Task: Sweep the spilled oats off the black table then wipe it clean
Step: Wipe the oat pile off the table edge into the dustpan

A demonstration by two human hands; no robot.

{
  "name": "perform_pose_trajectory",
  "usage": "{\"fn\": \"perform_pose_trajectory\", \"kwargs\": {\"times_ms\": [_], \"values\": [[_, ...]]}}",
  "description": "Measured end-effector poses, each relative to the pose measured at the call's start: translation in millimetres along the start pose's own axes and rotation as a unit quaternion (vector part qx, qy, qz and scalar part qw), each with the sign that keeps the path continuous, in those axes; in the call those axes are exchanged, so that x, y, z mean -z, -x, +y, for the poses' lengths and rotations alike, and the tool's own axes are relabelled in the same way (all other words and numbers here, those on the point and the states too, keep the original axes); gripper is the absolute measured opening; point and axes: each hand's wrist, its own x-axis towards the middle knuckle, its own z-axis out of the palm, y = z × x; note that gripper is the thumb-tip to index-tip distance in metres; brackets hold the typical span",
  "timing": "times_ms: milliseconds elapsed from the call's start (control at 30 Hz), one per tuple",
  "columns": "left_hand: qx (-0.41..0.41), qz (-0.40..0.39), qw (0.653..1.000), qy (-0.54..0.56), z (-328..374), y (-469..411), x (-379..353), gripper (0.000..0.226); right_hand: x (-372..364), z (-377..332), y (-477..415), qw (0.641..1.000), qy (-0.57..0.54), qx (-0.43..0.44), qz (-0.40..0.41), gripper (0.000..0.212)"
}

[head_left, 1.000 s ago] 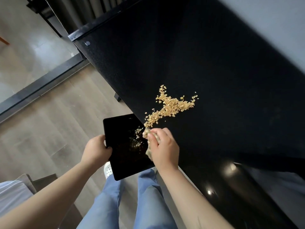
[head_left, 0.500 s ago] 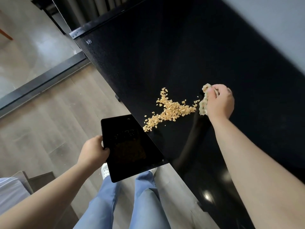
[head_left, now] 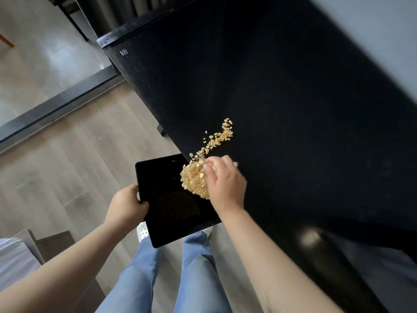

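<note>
A glossy black table (head_left: 282, 105) fills the right and upper part of the head view. Golden oats (head_left: 195, 179) are bunched at its near edge and spill over onto a black tray (head_left: 167, 184). A thin trail of oats (head_left: 220, 137) still lies further in on the table. My left hand (head_left: 127, 205) grips the tray's left edge and holds it just under the table edge. My right hand (head_left: 225, 181) is curled round a pale cloth, mostly hidden and blurred, right behind the oat pile.
Wood-look floor (head_left: 74, 154) lies left of the table, with a dark floor rail (head_left: 56, 107) crossing it. My blue trouser legs (head_left: 196, 274) and a white shoe (head_left: 143, 231) are below the tray. A grey seat edge (head_left: 24, 249) sits at the lower left.
My right hand swept from the far side of the oats back to the table edge, dragging most of them into a pile that tips onto the tray. The left hand stayed on the tray.
</note>
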Motion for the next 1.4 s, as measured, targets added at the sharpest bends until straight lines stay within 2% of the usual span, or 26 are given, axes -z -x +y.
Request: {"fn": "perform_pose_trajectory", "kwargs": {"times_ms": [100,167,300,433,667,767,867,1033,1167,1267,1400], "values": [[0.003,-0.003,1.000,0.003,-3,1,1,0.023,-8,-14,19,0.999,-0.023,0.022,-0.039,0.023],[0.008,-0.002,1.000,0.012,-4,0,4,0.024,-6,-21,25,0.997,-0.056,0.010,-0.056,0.019],[0.009,0.002,1.000,0.009,-7,-4,10,0.023,20,-21,7,0.993,-0.106,-0.054,0.029,0.008],[0.008,0.009,1.000,0.008,-12,-10,12,0.022,49,8,-58,0.987,-0.064,-0.098,0.112,0.013],[0.011,0.019,1.000,0.007,-13,-18,14,0.021,43,42,-148,0.983,0.001,-0.157,0.094,0.019],[0.004,0.023,1.000,0.006,-16,-22,14,0.022,27,31,-152,0.988,0.039,-0.128,0.070,0.022],[-0.004,0.021,1.000,0.005,-16,-23,14,0.021,9,10,-136,0.997,0.030,-0.057,0.032,0.022],[-0.010,0.015,1.000,0.015,-19,-25,15,0.022,-24,-29,-73,0.998,-0.015,0.056,-0.037,0.018],[-0.011,0.011,1.000,0.007,-19,-23,19,0.021,-40,-46,-27,0.991,-0.010,0.121,-0.064,0.020],[-0.017,0.007,1.000,0.004,-22,-22,21,0.022,-38,-51,-3,0.989,-0.054,0.111,-0.078,0.022],[-0.028,-0.003,1.000,-0.011,-23,-21,22,0.023,-12,-45,19,0.996,-0.091,0.016,0.003,0.014]]}}
